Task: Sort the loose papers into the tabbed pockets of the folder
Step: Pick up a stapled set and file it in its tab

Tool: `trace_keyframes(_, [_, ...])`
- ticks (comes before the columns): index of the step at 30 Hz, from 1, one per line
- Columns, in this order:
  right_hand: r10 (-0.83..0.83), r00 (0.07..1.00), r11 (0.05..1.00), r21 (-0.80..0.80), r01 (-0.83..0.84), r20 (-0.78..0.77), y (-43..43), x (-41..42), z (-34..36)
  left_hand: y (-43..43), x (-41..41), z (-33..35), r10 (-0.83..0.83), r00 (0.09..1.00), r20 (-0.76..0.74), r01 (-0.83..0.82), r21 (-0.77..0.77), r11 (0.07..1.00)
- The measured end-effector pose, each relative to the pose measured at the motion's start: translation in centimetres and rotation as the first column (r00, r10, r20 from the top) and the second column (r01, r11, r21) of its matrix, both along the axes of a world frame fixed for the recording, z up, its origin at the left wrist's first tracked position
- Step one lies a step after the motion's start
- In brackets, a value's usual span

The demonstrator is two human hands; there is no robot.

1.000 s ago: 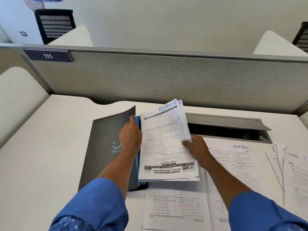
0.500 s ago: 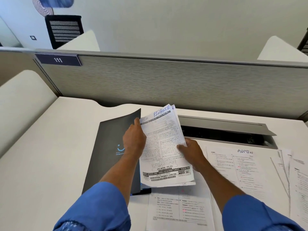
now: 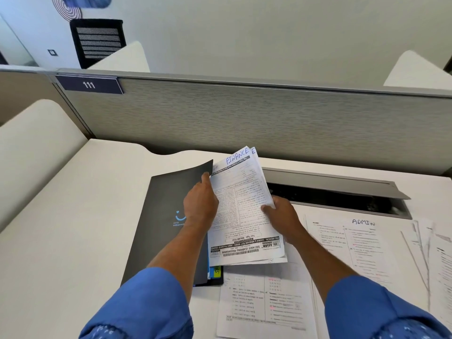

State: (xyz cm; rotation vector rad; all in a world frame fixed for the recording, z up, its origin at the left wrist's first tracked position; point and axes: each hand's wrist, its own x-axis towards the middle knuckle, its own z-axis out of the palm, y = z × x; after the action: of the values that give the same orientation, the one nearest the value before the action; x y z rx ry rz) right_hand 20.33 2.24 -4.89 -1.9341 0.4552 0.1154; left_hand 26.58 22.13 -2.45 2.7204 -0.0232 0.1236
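Observation:
A dark grey folder (image 3: pixel 161 216) with a small blue logo lies on the white desk, its front cover raised at the right edge. My left hand (image 3: pixel 199 204) grips that cover's edge. My right hand (image 3: pixel 281 216) holds a stack of printed papers marked "FINANCE" (image 3: pixel 241 211), whose left side sits in the folder's opening beside my left hand. Blue and yellow tabs (image 3: pixel 215 271) peek out at the folder's lower right corner.
Loose sheets lie to the right, one headed "ADMIN" (image 3: pixel 352 241), with more (image 3: pixel 435 253) at the far right and one (image 3: pixel 264 302) near me. A grey cable tray (image 3: pixel 330 189) is open behind them. A fabric partition (image 3: pixel 244 123) closes the desk's far side.
The FINANCE stack has slid left, deeper under the folder's raised cover, and my left hand has shifted along the cover's edge. The head camera has tilted slightly.

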Motion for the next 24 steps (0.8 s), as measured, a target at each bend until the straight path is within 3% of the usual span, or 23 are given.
trace_keyframes(9, [-0.045, 0.997, 0.976, 0.208, 0.058, -0.066, 1.7, -0.8, -1.2, -0.2, -0.1, -0.3, 0.004, 1.000, 0.004, -0.004, 0.012, 1.000])
trace_keyframes(17, [-0.010, 0.994, 0.967, 0.253, 0.036, -0.105, 3.8, -0.7, -2.0, -0.2, 0.2, -0.9, 0.026, 0.997, -0.068, -0.022, 0.061, 0.998])
trace_keyframes(24, [-0.030, 0.994, 0.977, 0.208, 0.051, -0.103, 2.9, -1.9, -2.5, -0.1, 0.1, -0.9, 0.024, 0.999, -0.043, -0.022, 0.048, 0.999])
